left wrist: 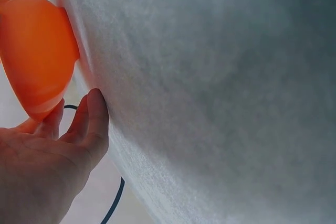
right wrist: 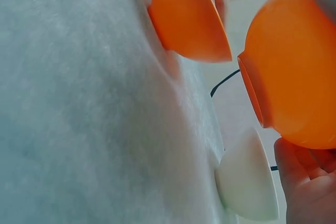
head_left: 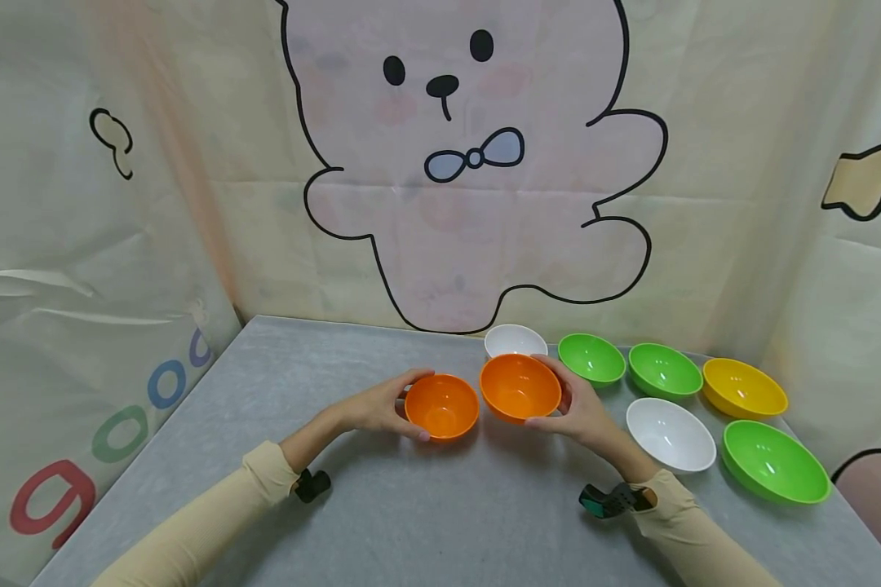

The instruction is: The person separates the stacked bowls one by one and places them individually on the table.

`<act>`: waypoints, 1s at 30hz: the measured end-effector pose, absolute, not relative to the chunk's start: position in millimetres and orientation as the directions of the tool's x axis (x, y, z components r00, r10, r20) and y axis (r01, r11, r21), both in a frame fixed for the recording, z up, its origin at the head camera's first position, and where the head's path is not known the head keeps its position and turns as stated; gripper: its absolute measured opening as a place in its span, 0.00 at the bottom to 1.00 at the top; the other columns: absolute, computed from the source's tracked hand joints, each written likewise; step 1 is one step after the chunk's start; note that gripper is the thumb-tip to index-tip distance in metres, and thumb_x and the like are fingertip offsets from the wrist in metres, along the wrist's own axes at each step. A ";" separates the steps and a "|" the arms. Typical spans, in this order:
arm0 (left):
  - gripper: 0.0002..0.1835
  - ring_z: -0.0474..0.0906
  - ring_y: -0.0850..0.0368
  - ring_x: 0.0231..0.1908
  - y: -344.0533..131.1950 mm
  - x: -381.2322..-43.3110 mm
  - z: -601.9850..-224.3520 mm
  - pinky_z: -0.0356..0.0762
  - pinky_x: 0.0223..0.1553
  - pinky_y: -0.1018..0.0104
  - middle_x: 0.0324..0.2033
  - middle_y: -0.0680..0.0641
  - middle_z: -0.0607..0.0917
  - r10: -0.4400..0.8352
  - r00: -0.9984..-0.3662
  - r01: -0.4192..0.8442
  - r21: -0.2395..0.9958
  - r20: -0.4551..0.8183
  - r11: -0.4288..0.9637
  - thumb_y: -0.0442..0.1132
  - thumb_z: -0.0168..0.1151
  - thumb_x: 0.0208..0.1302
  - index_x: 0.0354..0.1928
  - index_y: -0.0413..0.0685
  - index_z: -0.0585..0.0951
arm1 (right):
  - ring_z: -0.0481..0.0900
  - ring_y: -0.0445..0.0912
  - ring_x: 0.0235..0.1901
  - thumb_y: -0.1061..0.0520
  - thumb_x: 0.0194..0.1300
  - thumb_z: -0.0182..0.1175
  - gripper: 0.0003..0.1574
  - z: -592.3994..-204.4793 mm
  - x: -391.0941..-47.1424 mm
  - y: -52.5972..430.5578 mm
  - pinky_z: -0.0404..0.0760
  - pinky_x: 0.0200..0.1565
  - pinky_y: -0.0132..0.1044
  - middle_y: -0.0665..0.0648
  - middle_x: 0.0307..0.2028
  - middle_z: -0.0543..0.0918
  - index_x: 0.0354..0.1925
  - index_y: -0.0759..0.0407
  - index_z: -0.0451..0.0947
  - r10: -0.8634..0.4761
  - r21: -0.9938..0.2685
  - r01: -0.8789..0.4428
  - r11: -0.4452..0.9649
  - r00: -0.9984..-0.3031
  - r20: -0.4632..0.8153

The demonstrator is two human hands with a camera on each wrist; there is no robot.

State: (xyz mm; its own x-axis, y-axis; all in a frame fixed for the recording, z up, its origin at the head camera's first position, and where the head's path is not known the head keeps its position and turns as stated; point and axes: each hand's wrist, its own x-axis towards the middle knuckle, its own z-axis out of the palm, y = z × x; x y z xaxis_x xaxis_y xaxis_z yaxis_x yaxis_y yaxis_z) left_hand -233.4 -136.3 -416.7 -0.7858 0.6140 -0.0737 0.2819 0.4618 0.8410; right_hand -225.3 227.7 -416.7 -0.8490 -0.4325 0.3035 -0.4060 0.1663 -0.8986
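My left hand (head_left: 383,405) holds the smaller orange bowl (head_left: 442,408) by its left side, thumb at the near rim and fingers at the far side; this bowl sits on the table. In my right hand (head_left: 583,409) is a second, slightly larger orange bowl (head_left: 520,388), gripped from the right between thumb and fingers. The right wrist view shows this larger bowl (right wrist: 294,72) lifted off the grey surface and its base ring exposed, while the smaller bowl (right wrist: 189,17) stands lower on the cloth. Both bowls face upward, side by side with a narrow gap.
Behind the right-hand bowl stands a small white bowl (head_left: 515,338). Farther right are two green bowls (head_left: 591,359), a yellow bowl (head_left: 745,387), a larger white bowl (head_left: 670,434) and a large green bowl (head_left: 775,461). A printed curtain (head_left: 712,163) hangs behind the grey table (head_left: 440,522).
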 end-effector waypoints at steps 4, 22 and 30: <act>0.51 0.65 0.39 0.66 -136.3 -233.4 -416.8 0.71 0.62 0.49 0.71 0.44 0.65 0.613 -0.786 0.281 0.839 -0.078 0.466 0.41 0.77 0.59 0.78 0.45 0.56 | 0.71 0.56 0.61 0.65 0.53 0.78 0.56 -419.4 -224.7 231.5 0.76 0.56 0.34 0.65 0.66 0.70 0.74 0.65 0.59 -0.428 -0.900 -0.397 0.179 -0.855 0.292; 0.51 0.65 0.41 0.67 -136.3 -233.7 -416.4 0.71 0.62 0.51 0.72 0.44 0.64 0.624 -0.777 0.278 0.844 -0.084 0.459 0.42 0.77 0.60 0.78 0.46 0.56 | 0.70 0.58 0.62 0.60 0.53 0.79 0.59 -427.8 -207.3 249.5 0.76 0.54 0.32 0.62 0.66 0.71 0.75 0.63 0.58 -0.364 -0.885 -0.339 0.320 -0.906 0.216; 0.52 0.66 0.41 0.67 -138.3 -233.5 -416.1 0.70 0.62 0.52 0.71 0.44 0.65 0.632 -0.770 0.270 0.854 -0.086 0.445 0.45 0.77 0.59 0.79 0.47 0.55 | 0.70 0.58 0.62 0.57 0.55 0.79 0.59 -433.4 -193.2 259.3 0.75 0.53 0.30 0.63 0.66 0.70 0.75 0.63 0.57 -0.283 -0.870 -0.265 0.416 -0.947 0.153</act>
State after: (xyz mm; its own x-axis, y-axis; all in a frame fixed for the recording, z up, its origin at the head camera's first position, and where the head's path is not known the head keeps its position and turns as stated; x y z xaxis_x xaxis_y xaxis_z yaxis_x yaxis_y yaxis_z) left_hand -233.5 -138.3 -416.1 -0.7701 0.6321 -0.0856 0.2702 0.4448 0.8539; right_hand -193.2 259.3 -433.4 -0.9469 -0.2829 0.1527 -0.2646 0.4160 -0.8700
